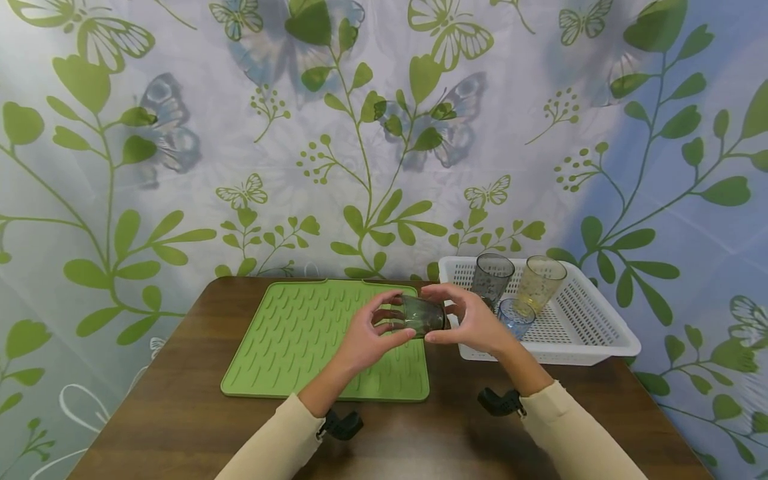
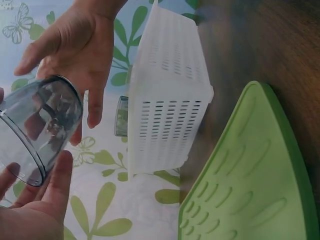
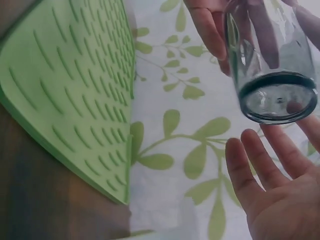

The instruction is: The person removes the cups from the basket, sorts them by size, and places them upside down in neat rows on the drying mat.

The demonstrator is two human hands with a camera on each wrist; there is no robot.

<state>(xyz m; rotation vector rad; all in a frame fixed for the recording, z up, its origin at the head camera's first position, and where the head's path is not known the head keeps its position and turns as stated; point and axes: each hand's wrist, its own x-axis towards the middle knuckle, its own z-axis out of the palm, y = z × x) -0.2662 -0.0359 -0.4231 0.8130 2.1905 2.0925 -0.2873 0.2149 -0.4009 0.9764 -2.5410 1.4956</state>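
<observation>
Two soft cream sleeves (image 1: 277, 437) reach in over the brown counter (image 1: 162, 407), which looks like wood. The left hand (image 1: 366, 339) holds a smoky glass (image 1: 423, 315), its fingers bent round the side and its thumb in front. The right hand (image 1: 474, 323) has its fingers spread wide by the thick bottom end; I can't tell if they touch. The glass is tipped on its side in the air, smooth and round, so two hands are likely there to stop a slip.

Below, on the left, a bendy-looking green mat (image 1: 306, 343) lies flat, with little raised lines, maybe for grip. On the right, a white plastic basket (image 1: 555, 353) full of holes has tall grey (image 1: 491, 283), yellow (image 1: 542, 287) and small blue (image 1: 517, 319) glasses; its walls should keep them from rolling away. Farthest back hangs a leafy butterfly cloth (image 1: 360, 167).
</observation>
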